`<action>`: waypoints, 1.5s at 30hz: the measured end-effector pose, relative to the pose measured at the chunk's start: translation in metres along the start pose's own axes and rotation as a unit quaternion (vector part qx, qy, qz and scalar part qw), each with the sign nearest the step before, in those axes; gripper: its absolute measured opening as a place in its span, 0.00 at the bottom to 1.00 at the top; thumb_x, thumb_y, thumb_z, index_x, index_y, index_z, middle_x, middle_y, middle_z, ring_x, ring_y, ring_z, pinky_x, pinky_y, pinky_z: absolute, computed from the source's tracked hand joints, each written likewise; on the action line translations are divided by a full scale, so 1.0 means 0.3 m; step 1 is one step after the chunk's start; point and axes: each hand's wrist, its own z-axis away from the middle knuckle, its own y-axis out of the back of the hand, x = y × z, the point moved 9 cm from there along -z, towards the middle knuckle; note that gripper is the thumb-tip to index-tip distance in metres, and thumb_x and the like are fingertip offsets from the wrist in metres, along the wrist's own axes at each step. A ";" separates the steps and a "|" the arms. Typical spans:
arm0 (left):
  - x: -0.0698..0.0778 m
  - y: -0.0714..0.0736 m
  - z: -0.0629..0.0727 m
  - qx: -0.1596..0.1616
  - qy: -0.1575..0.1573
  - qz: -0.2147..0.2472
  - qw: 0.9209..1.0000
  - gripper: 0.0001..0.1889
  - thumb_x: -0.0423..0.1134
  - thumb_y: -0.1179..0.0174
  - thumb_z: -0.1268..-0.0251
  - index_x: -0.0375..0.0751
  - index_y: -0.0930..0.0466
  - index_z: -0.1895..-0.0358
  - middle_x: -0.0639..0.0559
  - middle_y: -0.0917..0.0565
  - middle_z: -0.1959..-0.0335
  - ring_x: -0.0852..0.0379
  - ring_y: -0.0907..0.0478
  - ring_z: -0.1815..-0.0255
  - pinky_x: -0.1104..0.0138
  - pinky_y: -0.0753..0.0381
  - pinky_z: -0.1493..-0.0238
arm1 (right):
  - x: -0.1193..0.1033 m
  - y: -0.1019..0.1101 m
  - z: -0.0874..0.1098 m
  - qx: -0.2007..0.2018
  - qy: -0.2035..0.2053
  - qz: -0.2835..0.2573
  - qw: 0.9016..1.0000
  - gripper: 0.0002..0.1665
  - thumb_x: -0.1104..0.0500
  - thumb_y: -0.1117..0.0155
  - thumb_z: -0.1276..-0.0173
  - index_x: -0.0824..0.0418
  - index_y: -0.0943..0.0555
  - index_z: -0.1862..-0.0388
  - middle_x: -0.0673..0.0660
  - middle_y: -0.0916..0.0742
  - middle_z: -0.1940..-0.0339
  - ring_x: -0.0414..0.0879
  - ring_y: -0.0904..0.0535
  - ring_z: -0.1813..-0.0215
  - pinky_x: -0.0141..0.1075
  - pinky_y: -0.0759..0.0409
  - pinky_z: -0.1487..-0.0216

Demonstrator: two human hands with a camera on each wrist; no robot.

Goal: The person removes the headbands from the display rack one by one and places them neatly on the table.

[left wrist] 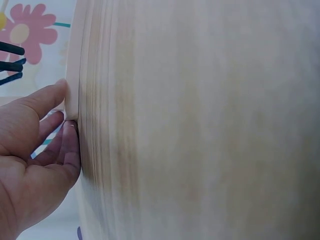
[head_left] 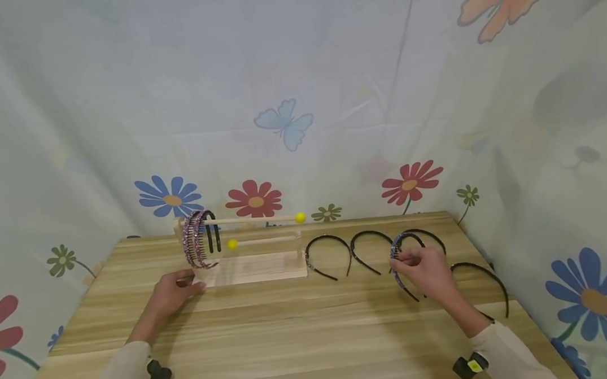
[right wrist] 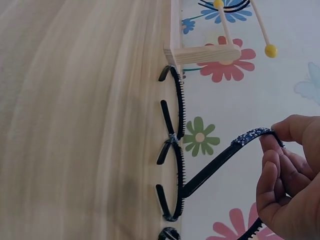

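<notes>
While left hand [head_left: 172, 296] pinches the wooden rack [head_left: 258, 269] at its eight-o'clock corner, right hand [head_left: 428, 270] pinches a blue-glitter headband [right wrist: 250, 135], head view's four o'clock. Lifting step, likely; next calls for carrying rackward, toward nine.

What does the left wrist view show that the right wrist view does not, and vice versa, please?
Only the left wrist view shows the left hand, holding a corner of the rack. Only the right wrist view shows the right hand, pinching a glittery headband, with other headbands on the table and a blue butterfly on the backdrop. Both show part of the rack, hung headbands, a yellow ball, the table and the flowered backdrop.
</notes>
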 end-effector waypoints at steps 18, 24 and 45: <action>-0.007 -0.004 -0.004 -0.001 -0.001 -0.004 1.000 0.33 0.49 0.32 0.31 0.25 0.24 0.35 0.27 0.21 0.38 0.32 0.21 0.40 0.45 0.19 0.43 | 0.130 -0.012 0.080 -0.032 -0.068 0.020 0.997 0.17 0.52 0.27 0.32 0.67 0.11 0.59 0.59 0.08 0.63 0.54 0.12 0.59 0.44 0.14 0.61; -0.006 -0.001 -0.006 -0.001 -0.003 -0.007 1.000 0.33 0.50 0.32 0.31 0.25 0.25 0.35 0.26 0.21 0.38 0.31 0.21 0.39 0.45 0.19 0.43 | 0.155 -0.033 0.087 -0.045 -0.074 0.020 0.996 0.15 0.53 0.27 0.33 0.65 0.11 0.59 0.57 0.09 0.62 0.52 0.12 0.59 0.44 0.15 0.61; 0.010 0.002 0.010 -0.003 0.004 -0.003 1.000 0.32 0.48 0.32 0.31 0.25 0.25 0.34 0.26 0.21 0.38 0.31 0.21 0.39 0.44 0.19 0.43 | 0.226 -0.120 0.067 -0.083 -0.102 0.017 0.991 0.18 0.49 0.28 0.32 0.64 0.10 0.58 0.56 0.09 0.61 0.50 0.13 0.59 0.44 0.15 0.59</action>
